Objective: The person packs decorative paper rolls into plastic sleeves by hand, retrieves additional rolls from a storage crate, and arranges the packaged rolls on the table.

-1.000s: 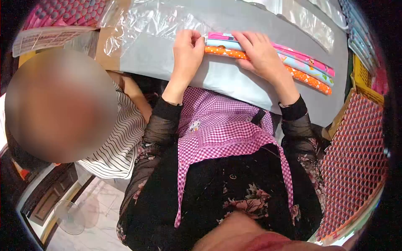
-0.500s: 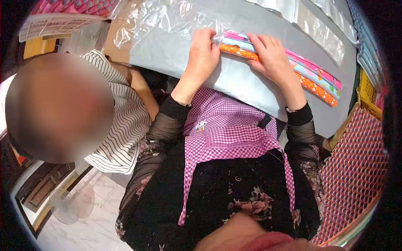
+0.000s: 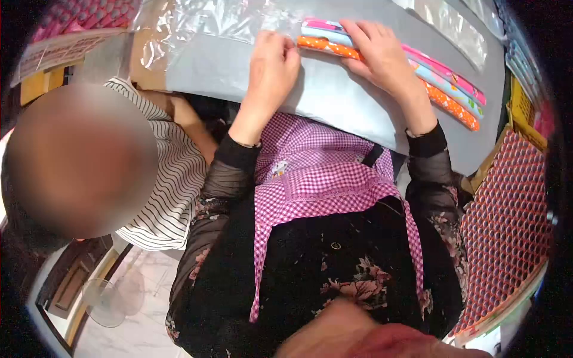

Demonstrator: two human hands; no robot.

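Three slim patterned rolls lie side by side on the grey work surface (image 3: 209, 74): a pink roll (image 3: 444, 74), a light blue roll (image 3: 447, 90) and an orange roll with white dots (image 3: 452, 107). My right hand (image 3: 382, 59) lies across them, its thumb on the near side and its fingers over the far side, hiding their middle. Just beyond their left ends, my left hand (image 3: 268, 74) is closed, its curled fingertips at the edge of a clear plastic bag (image 3: 227, 18). The exact pinch is partly hidden.
More clear plastic packets (image 3: 447, 30) lie at the back right. A yellow basket (image 3: 524, 119) and a rack of many small patterned items (image 3: 513, 232) stand at right. At left sits another person in a striped top (image 3: 170, 197), one arm near the table edge.
My left hand has drawn left, away from the rolls' ends, with its fingers more curled. My right hand stays over the rolls. The view has shifted slightly.
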